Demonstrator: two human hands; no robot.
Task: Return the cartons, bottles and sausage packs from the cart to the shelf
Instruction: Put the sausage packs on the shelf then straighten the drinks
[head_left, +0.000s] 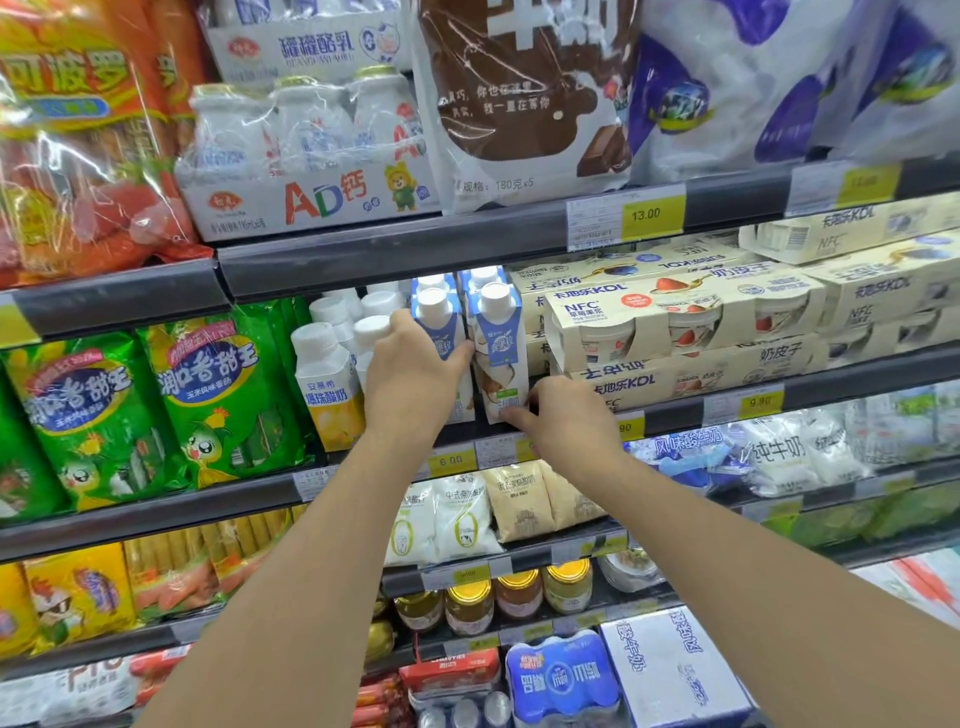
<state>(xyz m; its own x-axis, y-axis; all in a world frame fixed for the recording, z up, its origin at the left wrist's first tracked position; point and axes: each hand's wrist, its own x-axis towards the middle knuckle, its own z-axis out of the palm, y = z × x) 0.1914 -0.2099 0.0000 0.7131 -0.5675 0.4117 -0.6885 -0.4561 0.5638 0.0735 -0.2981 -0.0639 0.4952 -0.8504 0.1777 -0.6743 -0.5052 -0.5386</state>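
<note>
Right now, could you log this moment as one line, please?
left hand grips left blue carton | right hand fingertips touch right blue carton base | both cartons upright on shelf

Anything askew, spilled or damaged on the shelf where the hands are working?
Nothing spilled or damaged. The blue-and-white carton that the right hand touches at its base leans slightly left, toward the carton gripped by the left hand; it looks mid-placement rather than misplaced.

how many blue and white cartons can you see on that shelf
4: left hand grips the front-left carton, right hand touches the front-right carton, two more behind. Others may be hidden.
</note>
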